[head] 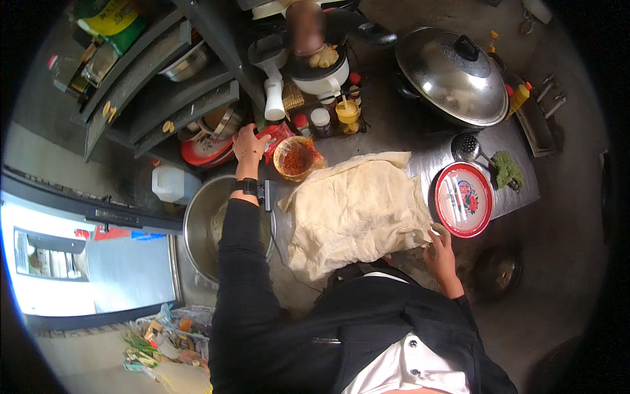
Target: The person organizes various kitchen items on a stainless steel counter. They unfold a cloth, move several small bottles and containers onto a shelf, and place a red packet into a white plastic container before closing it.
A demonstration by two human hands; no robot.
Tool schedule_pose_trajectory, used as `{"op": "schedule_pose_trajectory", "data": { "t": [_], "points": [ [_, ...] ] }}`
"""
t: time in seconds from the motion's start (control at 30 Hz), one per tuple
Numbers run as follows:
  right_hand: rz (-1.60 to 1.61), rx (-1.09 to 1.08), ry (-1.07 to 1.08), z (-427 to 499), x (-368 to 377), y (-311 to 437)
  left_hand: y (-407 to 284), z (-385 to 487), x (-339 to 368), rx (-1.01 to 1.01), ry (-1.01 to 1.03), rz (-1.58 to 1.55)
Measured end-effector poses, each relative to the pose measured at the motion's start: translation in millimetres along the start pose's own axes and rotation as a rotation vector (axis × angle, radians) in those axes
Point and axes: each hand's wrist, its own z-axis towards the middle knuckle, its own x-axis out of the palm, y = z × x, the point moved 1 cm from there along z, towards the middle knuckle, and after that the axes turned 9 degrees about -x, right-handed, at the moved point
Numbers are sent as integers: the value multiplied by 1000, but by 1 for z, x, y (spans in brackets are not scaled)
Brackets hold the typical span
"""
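Note:
My left hand (250, 144) reaches forward beside a crumpled red plastic bag (273, 137), fingers spread near stacked metal bowls (227, 123); whether it touches any of them is unclear. My right hand (439, 251) is at the near right corner of a cream cloth (359, 212), its fingers curled loosely by the edge; a firm grip cannot be made out. The cloth lies rumpled over something hidden. At its far left stands a bowl of red chili seasoning (294, 158). A red-rimmed enamel plate (463, 199) with a flower pattern lies right of the cloth.
A lidded wok (453, 76) stands at the back right, with a slotted ladle (466, 147) and green cloth (507, 170) nearer. Seasoning jars (321, 120) stand at the back. A large metal basin (197, 231) is under my left arm. Dark shelves (187, 113) rise at the left.

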Motion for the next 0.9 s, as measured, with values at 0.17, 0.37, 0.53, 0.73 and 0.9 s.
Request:
{"op": "schedule_pose_trajectory", "data": {
  "t": [0.17, 0.37, 0.53, 0.73, 0.9],
  "points": [
    [-29, 47, -42, -18, -5, 3, -4, 12, 22, -166, 96, -66],
    [50, -11, -50, -13, -4, 10, 6, -14, -5, 176, -222, -42],
    [86, -86, 81, 21, -6, 36, 11, -34, -70, 303, -432, -305],
    [376, -475, 62, 102, -9, 115, -13, -94, -154, 439, -368, -442],
    [615, -480, -5, 156, 2, 189, -43, -158, -192, 520, -255, -529]
  ]
}}
